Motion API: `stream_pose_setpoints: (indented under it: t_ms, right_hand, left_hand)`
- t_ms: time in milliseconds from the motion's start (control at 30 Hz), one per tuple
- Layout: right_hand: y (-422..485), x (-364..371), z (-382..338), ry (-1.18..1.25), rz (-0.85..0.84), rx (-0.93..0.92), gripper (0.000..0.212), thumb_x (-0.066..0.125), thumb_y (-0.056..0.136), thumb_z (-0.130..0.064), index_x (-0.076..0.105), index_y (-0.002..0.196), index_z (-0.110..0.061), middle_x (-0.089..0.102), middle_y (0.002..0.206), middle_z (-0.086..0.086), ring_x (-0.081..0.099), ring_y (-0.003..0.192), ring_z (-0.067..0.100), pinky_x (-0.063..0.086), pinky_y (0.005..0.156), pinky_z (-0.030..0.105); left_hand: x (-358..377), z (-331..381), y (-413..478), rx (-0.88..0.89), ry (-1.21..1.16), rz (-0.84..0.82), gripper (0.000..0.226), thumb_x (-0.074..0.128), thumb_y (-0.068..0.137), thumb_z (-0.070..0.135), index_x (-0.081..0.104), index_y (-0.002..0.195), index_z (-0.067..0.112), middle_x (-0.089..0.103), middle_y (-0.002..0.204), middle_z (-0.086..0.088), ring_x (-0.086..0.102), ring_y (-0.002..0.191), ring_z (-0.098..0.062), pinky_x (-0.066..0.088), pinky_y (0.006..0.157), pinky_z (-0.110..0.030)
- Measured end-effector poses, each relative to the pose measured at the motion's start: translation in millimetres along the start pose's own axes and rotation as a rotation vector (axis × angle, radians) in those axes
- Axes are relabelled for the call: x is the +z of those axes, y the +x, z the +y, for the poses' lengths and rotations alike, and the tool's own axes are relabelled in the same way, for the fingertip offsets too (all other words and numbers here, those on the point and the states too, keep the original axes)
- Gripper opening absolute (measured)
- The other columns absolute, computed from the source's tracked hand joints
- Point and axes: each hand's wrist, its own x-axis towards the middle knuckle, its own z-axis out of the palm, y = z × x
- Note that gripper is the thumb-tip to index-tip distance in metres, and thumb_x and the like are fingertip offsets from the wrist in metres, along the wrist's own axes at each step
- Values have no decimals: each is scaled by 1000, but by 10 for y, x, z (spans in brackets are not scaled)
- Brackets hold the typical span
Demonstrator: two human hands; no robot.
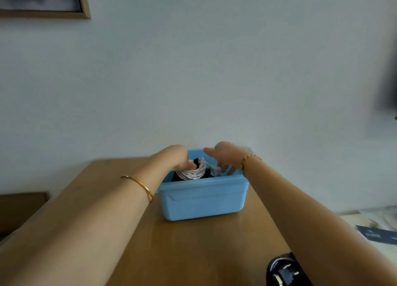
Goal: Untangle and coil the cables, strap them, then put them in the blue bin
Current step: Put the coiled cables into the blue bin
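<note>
The blue bin (202, 199) stands on the wooden table (193, 253), near its far edge. Inside it lies a white coiled cable (194, 174) with a black cable (176, 176) under and around it. My left hand (171, 156) reaches over the bin's left rim, and its fingers curl down onto the white coil. My right hand (225, 154) hovers over the right side of the bin with its thumb out and its fingers pointing down, blurred. A greyish bit of cable (216, 169) shows just below those fingers. The bottom of the bin is hidden.
A black device (283, 270) sits at the table's near right edge. Papers and a dark blue card (376, 234) lie on a lower surface to the right. A low wooden piece of furniture (21, 208) is at the left. The wall behind carries a framed picture (43, 2).
</note>
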Motion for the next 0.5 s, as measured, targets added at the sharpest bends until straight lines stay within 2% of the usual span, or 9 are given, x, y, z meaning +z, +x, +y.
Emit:
stream_pose_setpoints:
  t_ms: [67, 133, 233, 333, 433, 500]
  right_hand:
    - [-190, -185, 77, 51, 113, -49, 41, 45, 96, -30, 55, 111, 8, 64, 99, 24, 64, 79, 30, 58, 72, 45]
    - [-494, -344, 208, 7, 94, -90, 30, 49, 94, -21, 58, 109, 3, 67, 96, 20, 66, 78, 27, 59, 70, 42]
    - [-1022, -452, 397, -159, -261, -75, 25, 56, 92, -27, 62, 110, -10, 68, 101, 6, 67, 93, 20, 57, 81, 40]
    - [-1415, -358, 665, -342, -563, -26, 40, 62, 89, -33, 57, 126, -19, 62, 120, -4, 60, 108, 12, 54, 90, 39]
    - [-1488, -225, 839, -414, -687, 15, 55, 69, 84, -24, 47, 135, -25, 54, 128, -4, 54, 114, 15, 53, 91, 40]
    - [-1484, -154, 915, -504, -693, 18, 65, 72, 81, -21, 42, 138, -29, 47, 133, -5, 48, 120, 19, 53, 89, 39]
  left_hand:
    - [-37, 39, -9, -23, 5, 28, 43, 50, 93, 42, 65, 96, 2, 57, 83, -10, 50, 77, -24, 36, 66, -28]
    - [-15, 66, 3, -48, -8, 55, 50, 50, 92, 43, 64, 104, -3, 60, 86, -16, 56, 85, -31, 40, 72, -32]
    - [21, 108, -11, -68, -22, 104, 45, 52, 91, 43, 64, 102, 1, 65, 105, -18, 60, 102, -35, 45, 81, -33]
    - [104, 207, -55, -64, -30, 142, 36, 51, 93, 37, 63, 100, 4, 65, 107, -18, 59, 103, -34, 41, 76, -31]
    - [128, 237, -48, -103, -48, 178, 38, 48, 92, 36, 62, 109, 5, 62, 114, -17, 55, 109, -35, 42, 86, -33]
    - [129, 294, -75, -121, -62, 232, 37, 47, 92, 34, 60, 115, 7, 56, 122, -18, 48, 114, -36, 41, 92, -38]
